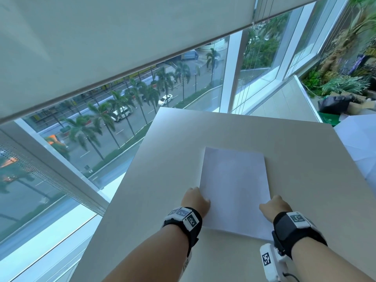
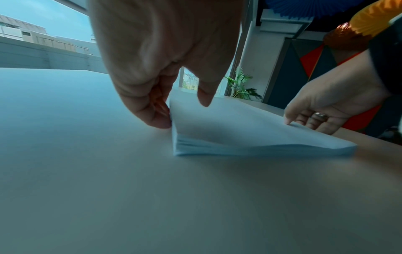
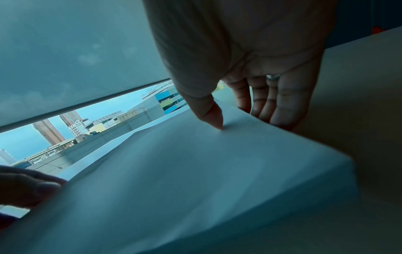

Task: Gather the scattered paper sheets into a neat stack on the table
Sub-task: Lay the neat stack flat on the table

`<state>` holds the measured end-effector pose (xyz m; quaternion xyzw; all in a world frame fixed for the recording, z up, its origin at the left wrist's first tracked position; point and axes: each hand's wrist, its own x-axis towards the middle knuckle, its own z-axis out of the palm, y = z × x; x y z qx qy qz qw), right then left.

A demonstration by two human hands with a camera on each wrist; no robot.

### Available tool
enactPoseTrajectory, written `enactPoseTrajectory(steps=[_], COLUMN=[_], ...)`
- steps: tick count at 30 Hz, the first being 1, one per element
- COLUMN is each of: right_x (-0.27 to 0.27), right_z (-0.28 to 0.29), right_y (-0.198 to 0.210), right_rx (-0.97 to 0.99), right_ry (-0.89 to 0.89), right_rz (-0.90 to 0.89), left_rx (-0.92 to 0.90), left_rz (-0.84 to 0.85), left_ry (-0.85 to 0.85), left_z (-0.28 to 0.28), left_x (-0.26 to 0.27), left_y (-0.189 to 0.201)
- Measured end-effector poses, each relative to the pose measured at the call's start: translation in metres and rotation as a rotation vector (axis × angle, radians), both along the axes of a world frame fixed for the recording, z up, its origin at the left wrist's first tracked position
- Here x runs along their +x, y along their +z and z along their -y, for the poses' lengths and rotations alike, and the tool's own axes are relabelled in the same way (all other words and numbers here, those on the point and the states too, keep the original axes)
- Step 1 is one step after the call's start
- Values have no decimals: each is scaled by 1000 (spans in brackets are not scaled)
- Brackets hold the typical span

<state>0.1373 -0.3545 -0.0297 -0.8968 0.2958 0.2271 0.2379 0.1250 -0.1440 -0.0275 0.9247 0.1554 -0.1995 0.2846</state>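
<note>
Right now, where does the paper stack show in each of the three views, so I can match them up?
Head: the paper stack lies centre-right on the table, left hand and right hand at its near side edges.
Left wrist: centre-right, near corner facing the camera.
Right wrist: fills the lower middle, thumb on top.
Shared landmark: the right hand, at the stack's edge in all three.

Upper-floor office or commercial interior. Plain beige worktop (image 1: 244, 135) set against floor-to-ceiling windows (image 1: 230, 78) with roller blind (image 1: 101, 47) partly lowered. Street, palms, cars far below. Potted plants (image 1: 343, 84) by the glass; coloured wall panels (image 2: 313, 63) behind.
</note>
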Motion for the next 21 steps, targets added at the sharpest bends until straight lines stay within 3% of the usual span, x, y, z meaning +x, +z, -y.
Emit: enactPoseTrajectory(steps=[4,7,21], right_x=[-9,-17,-50], right_z=[5,5,2], right_y=[4,9,12], right_rx=[27,50,-34], right_ry=[41,110,458], right_rz=[-11,-7,-33], left_rx=[-104,-61,139], left_rz=[-9,-46,48], left_ry=[-135,-250,-428], left_z=[-2,-2,0], left_x=[-20,-27,-41], left_y=[-5,-6,-3])
